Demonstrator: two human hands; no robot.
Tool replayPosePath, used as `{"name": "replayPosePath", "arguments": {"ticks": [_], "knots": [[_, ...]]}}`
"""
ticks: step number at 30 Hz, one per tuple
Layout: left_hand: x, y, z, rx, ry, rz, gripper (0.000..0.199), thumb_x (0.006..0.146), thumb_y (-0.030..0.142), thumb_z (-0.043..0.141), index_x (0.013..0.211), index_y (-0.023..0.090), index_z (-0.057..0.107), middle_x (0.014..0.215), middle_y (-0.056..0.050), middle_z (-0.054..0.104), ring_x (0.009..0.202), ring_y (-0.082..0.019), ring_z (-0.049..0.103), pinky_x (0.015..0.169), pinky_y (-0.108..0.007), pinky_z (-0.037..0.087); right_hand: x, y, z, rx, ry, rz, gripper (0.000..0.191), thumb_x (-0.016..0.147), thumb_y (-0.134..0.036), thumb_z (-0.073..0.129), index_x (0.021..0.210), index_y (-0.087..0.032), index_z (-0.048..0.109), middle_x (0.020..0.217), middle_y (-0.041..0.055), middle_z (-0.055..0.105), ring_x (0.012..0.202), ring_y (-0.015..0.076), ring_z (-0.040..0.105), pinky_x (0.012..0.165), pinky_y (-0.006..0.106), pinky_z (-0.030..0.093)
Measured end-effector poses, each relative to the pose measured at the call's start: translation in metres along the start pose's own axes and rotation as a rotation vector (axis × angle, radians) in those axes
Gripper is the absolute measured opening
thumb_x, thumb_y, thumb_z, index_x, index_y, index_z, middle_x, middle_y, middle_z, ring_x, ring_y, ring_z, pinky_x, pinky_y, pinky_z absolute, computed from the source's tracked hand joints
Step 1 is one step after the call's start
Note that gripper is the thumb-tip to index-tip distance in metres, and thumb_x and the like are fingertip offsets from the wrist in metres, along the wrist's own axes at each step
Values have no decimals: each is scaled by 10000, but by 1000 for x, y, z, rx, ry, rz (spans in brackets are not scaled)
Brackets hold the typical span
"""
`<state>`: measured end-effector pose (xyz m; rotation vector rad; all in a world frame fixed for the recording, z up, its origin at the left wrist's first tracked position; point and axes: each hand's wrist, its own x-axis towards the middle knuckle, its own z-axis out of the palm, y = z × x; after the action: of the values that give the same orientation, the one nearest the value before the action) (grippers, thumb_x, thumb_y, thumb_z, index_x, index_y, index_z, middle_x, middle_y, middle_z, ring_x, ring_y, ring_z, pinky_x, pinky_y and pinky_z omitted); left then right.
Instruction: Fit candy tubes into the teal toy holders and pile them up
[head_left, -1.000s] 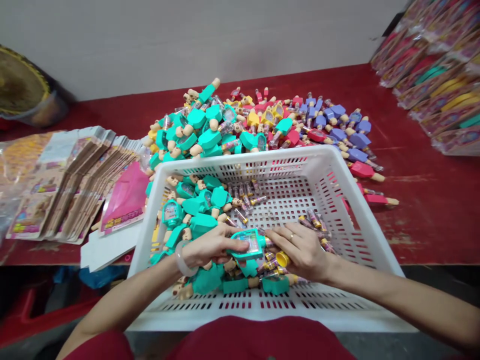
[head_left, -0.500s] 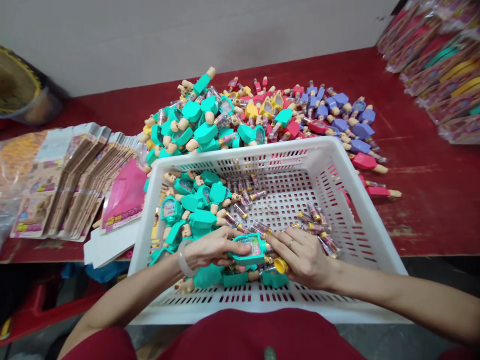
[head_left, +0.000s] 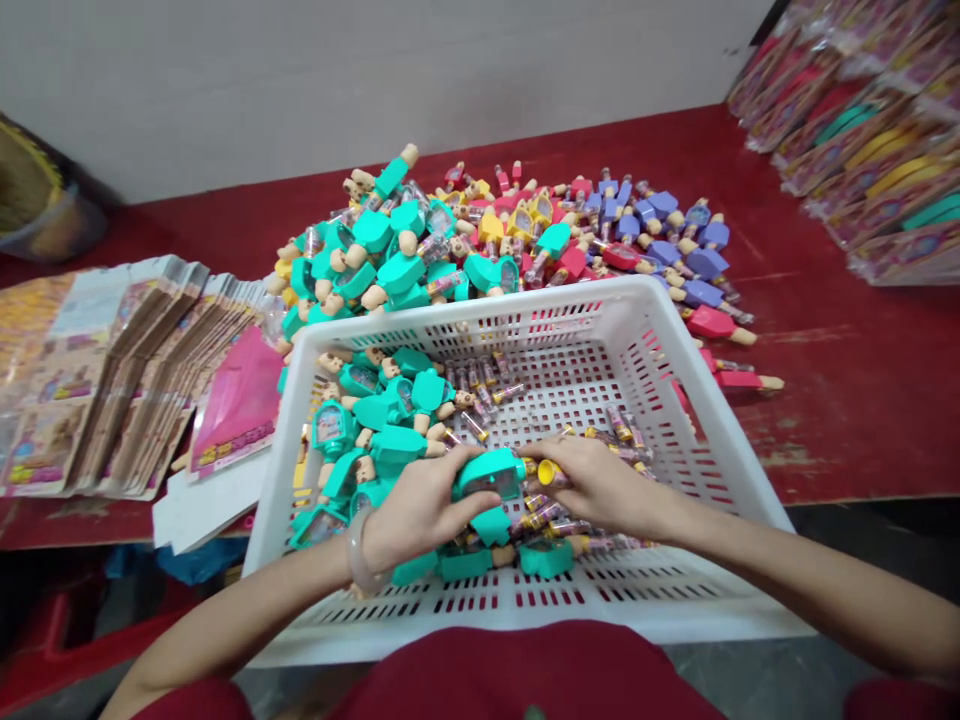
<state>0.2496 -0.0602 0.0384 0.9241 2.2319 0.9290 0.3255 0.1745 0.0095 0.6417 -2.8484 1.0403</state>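
My left hand, with a pale bangle at the wrist, grips a teal plastic toy case with a window in its side. At the right end of the case, my right hand pinches a small tube with a yellow flared end. The tube's body is mostly hidden by the fingers, and I cannot tell whether it is joined to the case. Below the hands, more clear tubes with yellow ends lie in a white basket. Teal toys with beige, dog-like heads fill its left side.
Behind the basket spreads a heap of teal toys, with yellow, red and purple toys further right. Folded printed cards and a pink packet lie left on the red table. Bagged packs stand at far right.
The teal case has turned in my left hand, its printed face tilting out of sight. My right fingers have shifted up and left, and the yellow flared end has risen beside the case.
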Motion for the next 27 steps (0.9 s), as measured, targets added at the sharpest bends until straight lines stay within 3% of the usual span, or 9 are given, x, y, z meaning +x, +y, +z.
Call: {"name": "replayPosePath", "arguments": {"ticks": [3,5,9,11,14,17,21,24,27], "knots": [[-7,1,4,103,25,82,458,877,441,548,1246,171,515,907,-65,669,724,-174,600,684,-303,446,-1,0,-4,52,16,-55,328,835,-131,480,1156,-136,549,965,99,671,847,188,620,727,321,506],[-8,3,2,-32,-28,-9,460,867,456,562,1236,184,533,857,-46,663,676,-151,580,653,-281,441,-4,-3,-3,-26,88,-180,346,836,-140,469,1172,-93,534,921,120,663,814,201,607,697,331,504],[-3,4,-5,-554,-438,-391,503,831,529,563,1160,150,564,736,-19,626,437,-63,387,414,-208,295,-12,-12,6,-173,108,-327,341,852,-123,429,1169,-50,530,817,114,658,752,207,595,621,323,488],[-1,1,-5,-667,-569,-468,522,834,541,541,1143,122,559,715,-25,622,387,-43,307,375,-205,219,-15,-15,9,-166,79,-315,358,828,-119,415,1154,-41,540,839,129,660,783,217,601,627,329,491],[-1,-3,-1,-443,-416,-313,514,833,539,550,1157,140,575,768,-41,641,477,-88,456,469,-225,355,-13,-14,10,-27,9,-132,355,799,-169,443,1112,-70,580,884,129,667,786,220,611,640,339,490],[0,-10,2,28,-175,0,504,861,499,527,1233,161,564,875,-88,673,766,-204,609,709,-302,459,-3,-10,9,287,-110,245,207,816,-259,537,951,-147,646,799,57,675,710,186,607,639,313,474],[8,-24,-2,331,-254,316,380,933,353,409,1233,201,586,1187,-137,642,943,-235,601,821,-356,450,7,-5,14,968,-355,703,184,778,-345,636,737,-168,609,603,-13,609,467,101,478,438,219,360],[19,-38,-10,428,-330,415,384,958,285,331,1244,241,583,1315,-113,571,946,-228,587,837,-382,425,10,2,20,1307,-451,892,269,758,-414,658,698,-167,572,583,-10,601,374,72,383,348,203,257],[41,-48,-28,508,-332,436,370,944,343,378,1237,247,583,1316,-116,569,983,-243,577,859,-401,410,19,16,11,1236,-262,854,323,770,-479,650,731,-163,604,617,9,615,440,94,455,386,217,332]]}}
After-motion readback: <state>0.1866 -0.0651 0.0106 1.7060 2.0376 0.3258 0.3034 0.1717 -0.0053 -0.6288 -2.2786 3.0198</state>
